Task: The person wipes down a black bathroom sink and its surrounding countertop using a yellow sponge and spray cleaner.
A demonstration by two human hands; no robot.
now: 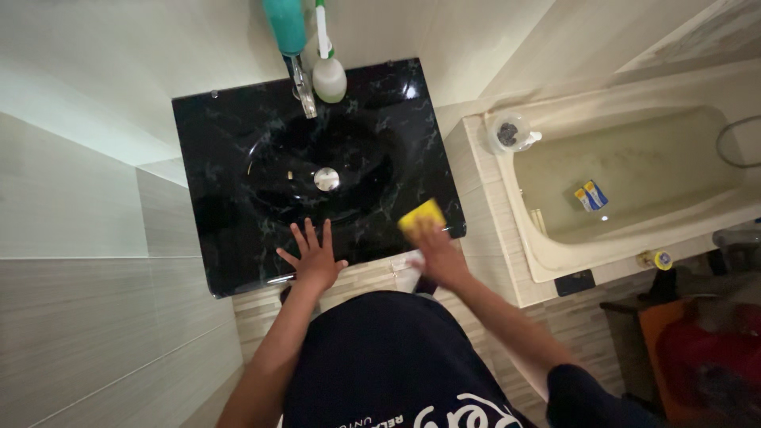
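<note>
Early in wiping, judging by the yellow sponge (422, 215) only at the near right rim of the black sink (238, 150). Right hand (438, 255) clenched on sponge; left hand (313, 257) released, splayed flat on near edge. Wetness or suds impossible to make out.

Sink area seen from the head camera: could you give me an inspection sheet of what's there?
Surface: glossy black marbled sink top, chrome drain.
Job's things: yellow sponge on the sink's front right edge.
Clutter: teal bottle, white bottle by the tap.
Grippers: left hand flat on the front rim, fingers spread; right hand on the sponge.
Cables: nothing seen.
Surroundings: cream bathtub at right, tiled walls.
</note>
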